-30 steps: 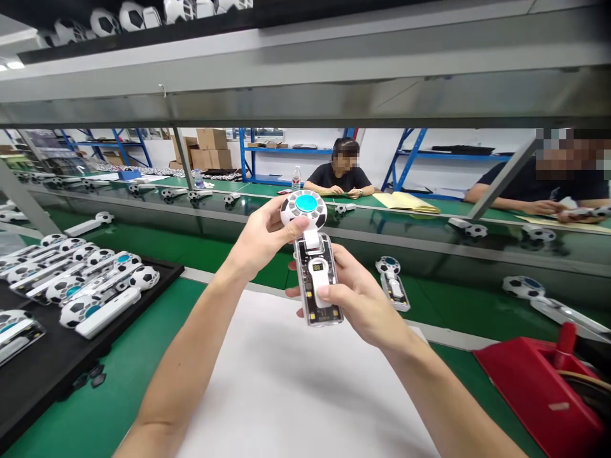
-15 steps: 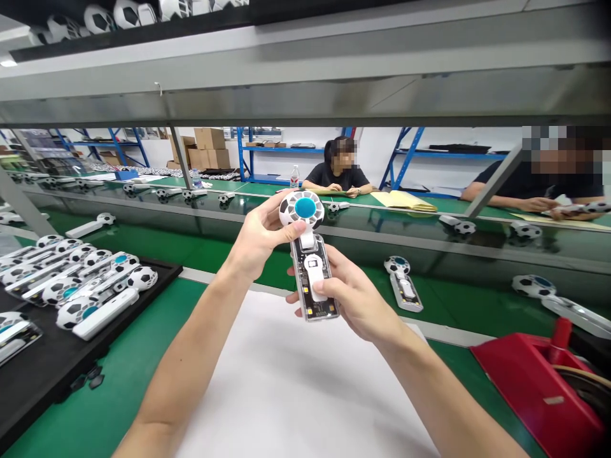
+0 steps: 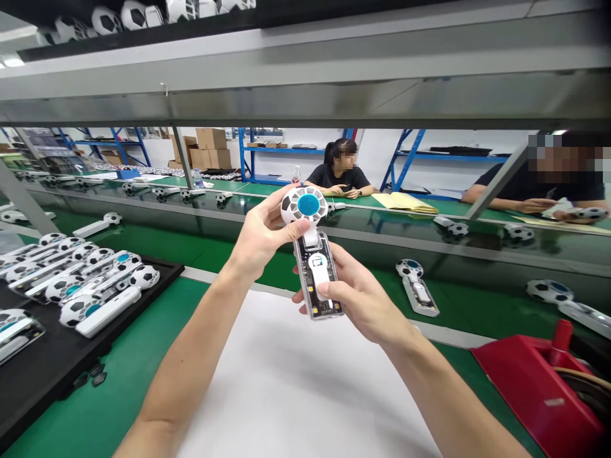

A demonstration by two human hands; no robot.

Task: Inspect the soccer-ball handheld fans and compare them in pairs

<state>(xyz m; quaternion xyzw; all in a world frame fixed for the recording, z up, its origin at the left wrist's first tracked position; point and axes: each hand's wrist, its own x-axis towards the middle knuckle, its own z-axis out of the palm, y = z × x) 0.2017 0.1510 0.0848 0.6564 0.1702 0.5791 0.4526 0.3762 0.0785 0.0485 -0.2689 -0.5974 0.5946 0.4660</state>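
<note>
Both my hands hold one handheld device (image 3: 305, 207) up over a white sheet (image 3: 305, 381). Its head is a black-and-white football shape with a blue disc, and its clear handle shows a circuit board and a white button piece. My left hand (image 3: 260, 238) is closed around the football head, thumb pressed at the neck. Around the handle's lower part, my right hand (image 3: 360, 292) is closed, its thumb on the white piece. The device tilts slightly, with its head up and its handle towards me.
At left, a black tray (image 3: 28, 407) carries several similar devices. Beyond the sheet, a green conveyor (image 3: 363, 267) bears more of them. A red tape dispenser (image 3: 539, 388) stands at right. A metal shelf (image 3: 305, 102) spans overhead. Two people sit across the line.
Devices on the near conveyor have shifted to the right. My hands keep the same hold on the device, which sits almost where it was; the view has moved slightly.
</note>
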